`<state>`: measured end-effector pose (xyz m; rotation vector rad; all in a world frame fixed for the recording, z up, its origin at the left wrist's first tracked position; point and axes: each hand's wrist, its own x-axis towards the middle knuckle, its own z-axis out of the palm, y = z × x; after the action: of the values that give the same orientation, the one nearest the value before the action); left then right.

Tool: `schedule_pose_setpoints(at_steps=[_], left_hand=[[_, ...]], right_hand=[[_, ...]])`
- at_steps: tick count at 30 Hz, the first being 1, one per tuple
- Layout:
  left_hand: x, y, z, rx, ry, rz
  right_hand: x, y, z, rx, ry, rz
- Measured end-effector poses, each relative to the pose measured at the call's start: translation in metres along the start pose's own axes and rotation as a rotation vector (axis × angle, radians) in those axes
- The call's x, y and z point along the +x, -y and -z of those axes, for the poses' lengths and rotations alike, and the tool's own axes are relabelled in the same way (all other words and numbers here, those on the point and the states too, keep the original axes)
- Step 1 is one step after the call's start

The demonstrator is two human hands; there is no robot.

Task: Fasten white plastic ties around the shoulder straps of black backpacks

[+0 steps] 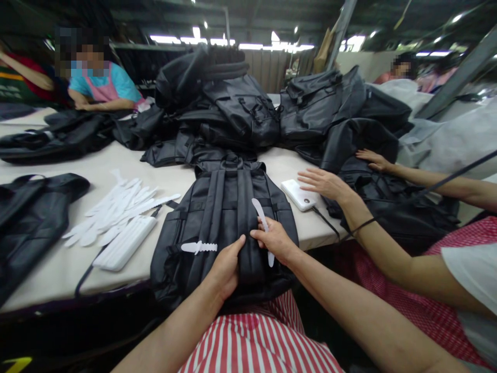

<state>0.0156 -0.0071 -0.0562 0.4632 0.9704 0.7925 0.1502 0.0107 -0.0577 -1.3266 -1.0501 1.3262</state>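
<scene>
A black backpack [227,217] lies in front of me, straps facing up, over the table's near edge. My left hand [225,269] is closed on the near part of its right shoulder strap [245,207], thumb on top and fingers partly hidden. Between the fingers of my right hand [276,241] is a thin white knife-shaped strip [259,208]; thumb and forefinger meet the same strap's edge. A second white strip with a wavy edge [199,247] rests across the left shoulder strap.
Left of the backpack are a heap of white strips [120,204] and a corded white box [126,243]. Another white device [298,194] lies to the right, near a co-worker's hand [324,184]. Black bags [240,103] are piled behind. A cable [419,194] crosses at right.
</scene>
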Motion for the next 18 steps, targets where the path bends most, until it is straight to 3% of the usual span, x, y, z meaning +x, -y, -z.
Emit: schedule_pose_setpoints(at_steps=[6,13,18], left_hand=[[-0.003,-0.001,-0.006,0.077,0.004,0.011],[-0.002,0.002,0.001,0.099,0.011,0.002],[0.0,0.005,0.006,0.107,0.004,-0.059]], right_hand=[[-0.001,-0.001,0.002,-0.008,-0.033,0.019],[0.0,-0.008,-0.003,-0.038,-0.037,0.065],[-0.008,0.005,0.002,-0.351,-0.032,0.138]])
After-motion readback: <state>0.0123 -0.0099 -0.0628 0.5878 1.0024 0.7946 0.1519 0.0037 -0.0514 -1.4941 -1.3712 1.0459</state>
